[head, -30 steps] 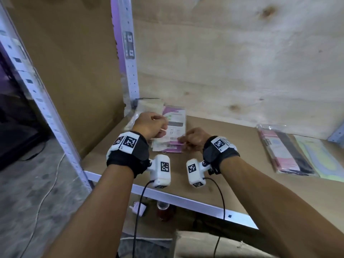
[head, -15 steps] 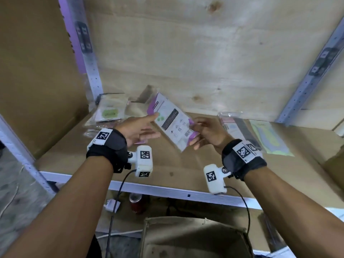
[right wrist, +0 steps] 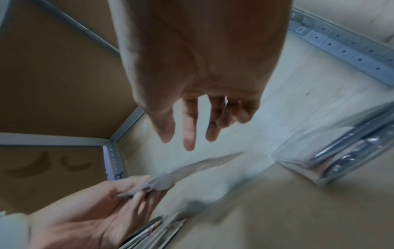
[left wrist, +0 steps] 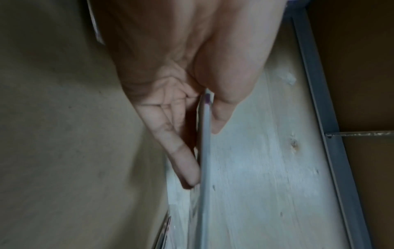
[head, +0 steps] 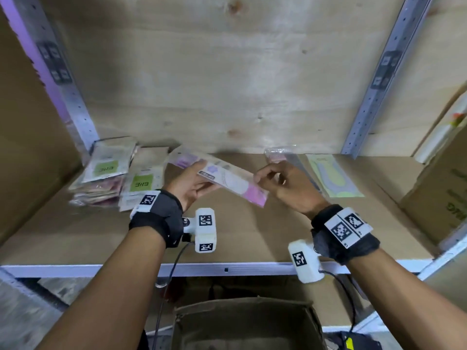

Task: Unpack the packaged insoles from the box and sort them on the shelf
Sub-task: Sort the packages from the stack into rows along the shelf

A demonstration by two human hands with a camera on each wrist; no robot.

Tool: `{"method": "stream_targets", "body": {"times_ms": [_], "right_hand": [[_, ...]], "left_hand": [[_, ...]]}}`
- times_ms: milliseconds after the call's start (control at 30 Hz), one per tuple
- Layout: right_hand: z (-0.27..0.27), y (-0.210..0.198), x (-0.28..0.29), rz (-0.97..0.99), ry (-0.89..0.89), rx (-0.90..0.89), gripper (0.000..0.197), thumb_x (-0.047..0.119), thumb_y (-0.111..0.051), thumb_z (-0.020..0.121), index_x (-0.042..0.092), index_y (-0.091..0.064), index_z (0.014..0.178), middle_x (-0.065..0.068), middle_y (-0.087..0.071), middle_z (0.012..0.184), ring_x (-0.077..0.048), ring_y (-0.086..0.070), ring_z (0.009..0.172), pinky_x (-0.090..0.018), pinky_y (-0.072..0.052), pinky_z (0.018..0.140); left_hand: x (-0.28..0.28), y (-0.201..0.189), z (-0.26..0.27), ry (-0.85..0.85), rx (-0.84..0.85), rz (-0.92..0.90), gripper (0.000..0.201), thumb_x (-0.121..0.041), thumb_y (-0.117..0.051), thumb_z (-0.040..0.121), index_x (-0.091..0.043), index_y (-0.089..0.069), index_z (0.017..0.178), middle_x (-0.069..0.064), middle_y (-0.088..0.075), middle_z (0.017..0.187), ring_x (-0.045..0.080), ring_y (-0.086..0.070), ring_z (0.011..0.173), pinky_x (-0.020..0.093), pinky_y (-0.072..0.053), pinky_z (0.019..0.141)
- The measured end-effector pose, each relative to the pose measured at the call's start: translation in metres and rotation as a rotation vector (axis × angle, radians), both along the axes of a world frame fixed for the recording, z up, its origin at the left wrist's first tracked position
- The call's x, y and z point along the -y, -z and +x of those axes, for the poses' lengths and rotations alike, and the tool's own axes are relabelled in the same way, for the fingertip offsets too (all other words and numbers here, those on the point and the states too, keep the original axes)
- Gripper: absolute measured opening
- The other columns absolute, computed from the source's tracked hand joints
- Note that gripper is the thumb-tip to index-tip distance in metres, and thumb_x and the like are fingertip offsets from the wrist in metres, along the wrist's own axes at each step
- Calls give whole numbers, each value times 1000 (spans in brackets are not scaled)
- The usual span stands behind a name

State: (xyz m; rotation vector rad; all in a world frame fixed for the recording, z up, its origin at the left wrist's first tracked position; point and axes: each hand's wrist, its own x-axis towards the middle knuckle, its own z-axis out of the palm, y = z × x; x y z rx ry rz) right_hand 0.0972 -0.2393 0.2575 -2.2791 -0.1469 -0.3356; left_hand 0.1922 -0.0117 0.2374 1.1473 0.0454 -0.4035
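A flat packaged insole [head: 227, 179] with pink and purple print hovers over the brown shelf board [head: 240, 236]. My left hand [head: 199, 173] pinches its left end, thumb on top and fingers beneath; the left wrist view shows the pack edge-on [left wrist: 203, 210] between thumb and fingers [left wrist: 204, 155]. My right hand [head: 267, 176] hangs just off the pack's right end and holds nothing. In the right wrist view its fingers [right wrist: 188, 139] hang loose above the pack [right wrist: 192, 168].
Stacked insole packs with green labels [head: 106, 168] lie at the shelf's back left. A clear pack [head: 278, 154] and a yellow-green pack [head: 331, 175] lie at the back right. A cardboard box [head: 442, 188] stands at the far right, an open carton [head: 247, 322] below the shelf edge.
The pack came up off the left stack and swung toward the middle. My right hand, which held its right end half a second ago, has let go; the left hand holds it alone.
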Motion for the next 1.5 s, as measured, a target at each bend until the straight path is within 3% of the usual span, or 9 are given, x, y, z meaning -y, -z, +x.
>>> {"method": "stream_targets", "body": {"times_ms": [133, 333, 500, 633, 833, 967, 1200, 1333, 1500], "right_hand": [[13, 7, 25, 34, 148, 37, 11, 36, -66, 89, 28, -69, 96, 6, -64, 104, -8, -60, 93, -24, -48, 81], [18, 25, 42, 312, -30, -278, 13, 40, -70, 87, 28, -67, 90, -8, -76, 96, -16, -70, 79, -26, -50, 72], [19, 33, 57, 418, -43, -353, 23, 26, -73, 86, 18, -69, 107, -11, -75, 105, -28, -71, 97, -43, -50, 97], [11, 31, 62, 474, -114, -359, 15, 17, -71, 88, 25, -75, 100, -12, -74, 109, -29, -69, 104, -40, -49, 100], [2, 35, 72, 474, -96, -358, 31, 17, -71, 86, 5, -67, 114, -21, -70, 113, -41, -61, 115, -49, -36, 111], [-3, 35, 76, 459, -124, -374, 38, 22, -73, 81, 3, -67, 114, -20, -72, 111, -34, -66, 107, -44, -41, 107], [-3, 39, 78, 409, -139, -373, 26, 12, -72, 85, 10, -70, 111, -20, -71, 111, -20, -67, 95, -22, -51, 89], [0, 41, 77, 373, -151, -383, 29, 15, -72, 86, 9, -69, 115, -15, -72, 111, -28, -68, 105, -33, -50, 97], [1, 40, 73, 378, -177, -378, 27, 16, -72, 86, 13, -71, 113, -13, -74, 109, -25, -69, 102, -27, -52, 93]], "left_hand": [[16, 3, 2, 84, 31, 59, 36, -22, -70, 91, -3, -60, 121, 18, -75, 108, 22, -77, 84, 28, -60, 62], [33, 7, 4, 181, 88, 105, 31, -23, -68, 92, -7, -62, 119, 14, -76, 106, 19, -76, 88, 25, -60, 66], [38, 7, 11, -115, 221, 173, 31, -11, -75, 86, -6, -70, 117, 11, -77, 104, 18, -74, 84, 23, -60, 67], [27, 10, 20, -229, 238, 187, 44, -31, -78, 84, -3, -69, 116, 16, -75, 100, 22, -65, 80, 33, -55, 77], [20, 19, 33, -195, 447, 517, 36, -49, -65, 91, -16, -79, 89, -1, -77, 73, 4, -55, 49, 17, -40, 44], [12, 22, 32, -182, 529, 535, 24, -32, -73, 89, -10, -77, 98, -6, -68, 60, 4, -52, 43, 17, -42, 47], [4, 20, 24, -115, 549, 855, 22, -26, -65, 89, -14, -73, 73, -1, -66, 70, 16, -56, 65, 26, -39, 66], [3, 18, 19, -219, 649, 984, 48, -38, -58, 97, -15, -63, 55, -2, -63, 58, 3, -48, 45, 20, -34, 50], [-8, 20, 23, -171, 656, 930, 55, -52, -56, 95, -14, -63, 56, 2, -61, 55, 10, -49, 47, 23, -36, 56]]}}
